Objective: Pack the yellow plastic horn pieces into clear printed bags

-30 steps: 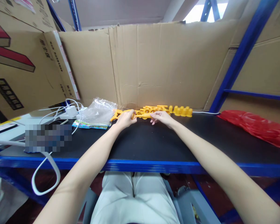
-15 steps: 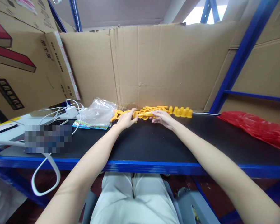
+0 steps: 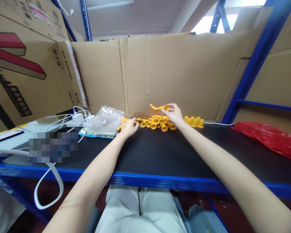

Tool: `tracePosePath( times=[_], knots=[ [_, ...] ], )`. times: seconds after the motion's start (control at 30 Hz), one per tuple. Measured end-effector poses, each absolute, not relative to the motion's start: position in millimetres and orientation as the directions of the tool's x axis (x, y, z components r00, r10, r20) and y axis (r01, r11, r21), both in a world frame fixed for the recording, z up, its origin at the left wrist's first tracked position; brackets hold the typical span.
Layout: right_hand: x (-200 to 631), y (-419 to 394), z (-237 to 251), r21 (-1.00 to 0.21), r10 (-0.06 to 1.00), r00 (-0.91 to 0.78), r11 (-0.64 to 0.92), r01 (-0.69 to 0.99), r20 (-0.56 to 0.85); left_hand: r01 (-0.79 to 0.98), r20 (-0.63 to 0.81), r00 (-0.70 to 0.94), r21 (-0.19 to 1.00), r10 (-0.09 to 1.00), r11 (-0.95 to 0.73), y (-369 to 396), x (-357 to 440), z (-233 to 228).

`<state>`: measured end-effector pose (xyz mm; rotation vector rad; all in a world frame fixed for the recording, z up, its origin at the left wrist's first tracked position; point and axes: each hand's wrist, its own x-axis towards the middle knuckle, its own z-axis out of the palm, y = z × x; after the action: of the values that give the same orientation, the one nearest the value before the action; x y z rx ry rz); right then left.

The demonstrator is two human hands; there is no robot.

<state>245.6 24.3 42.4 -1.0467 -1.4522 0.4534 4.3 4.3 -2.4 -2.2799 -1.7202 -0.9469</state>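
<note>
My right hand [image 3: 175, 114] is raised above the pile, its thumb and fingers pinching a yellow plastic piece [image 3: 160, 107] by the flared, cup-shaped end. The thin forked end of that piece points left. Below lies a pile of similar yellow cup-ended pieces [image 3: 157, 122], most with their round openings toward me. At the left end of the pile, my left hand [image 3: 129, 127] rests low with curled fingers closed on a yellow branched piece [image 3: 122, 121], which the hand partly covers. To the right, yellow cup-like pieces [image 3: 194, 121] stand upright in rows.
A clear plastic bag [image 3: 104, 119] lies on a colourful packet left of my hands. White chargers and cables [image 3: 78, 119] are beyond it. A red plastic bag [image 3: 264, 136] lies at the right. Cardboard [image 3: 174, 71] walls the back of the black tabletop [image 3: 157, 155].
My right hand has lifted up from the pile with a yellow piece in its fingers. My left hand has drawn slightly left and lower, apart from the right. The view has tilted slightly.
</note>
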Motion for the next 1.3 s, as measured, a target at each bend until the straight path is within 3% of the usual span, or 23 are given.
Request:
tracePosePath(
  times=[0.07, 0.17, 0.27, 0.37, 0.7, 0.9, 1.07, 1.17, 1.3],
  knots=[
    [234, 30, 41, -0.617, 0.732, 0.057, 0.528, 0.584, 0.679, 0.913, 0.544, 0.130, 0.259, 0.829, -0.313, 5, 3, -3],
    [217, 34, 35, -0.214, 0.686, -0.188, 0.456, 0.864, 0.703, 0.923, 0.525, 0.102, 0.268, 0.845, -0.277, 6, 1, -3],
    [203, 37, 27, 0.148, 0.699, -0.382, 0.373, 0.916, 0.604, 0.924, 0.504, 0.088, 0.282, 0.859, -0.260, 7, 1, -4],
    [194, 40, 18, 0.279, 0.722, -0.422, 0.318, 0.906, 0.548, 0.924, 0.492, 0.092, 0.283, 0.866, -0.259, 9, 1, -4],
    [174, 36, 16, 0.191, 0.854, -0.320, 0.263, 0.946, 0.410, 0.923, 0.475, 0.108, 0.279, 0.873, -0.266, 4, 0, -2],
    [174, 33, 24, 0.167, 0.907, -0.301, 0.262, 0.951, 0.294, 0.963, 0.504, 0.003, 0.230, 0.864, -0.137, 7, -6, -3],
    [201, 38, 56, 0.027, 0.932, -0.322, 0.322, 0.946, 0.166, 0.979, 0.317, -0.101, 0.199, 0.943, 0.038, 7, -9, -7],
    [233, 46, 80, -0.066, 0.944, -0.265, 0.282, 0.957, 0.195, 0.975, 0.188, -0.145, 0.195, 0.971, 0.108, 5, -9, -7],
    [290, 64, 100, -0.171, 0.965, -0.151, 0.189, 0.967, 0.216, 0.971, 0.159, -0.157, 0.207, 0.975, 0.123, 5, -11, -5]
  ],
)
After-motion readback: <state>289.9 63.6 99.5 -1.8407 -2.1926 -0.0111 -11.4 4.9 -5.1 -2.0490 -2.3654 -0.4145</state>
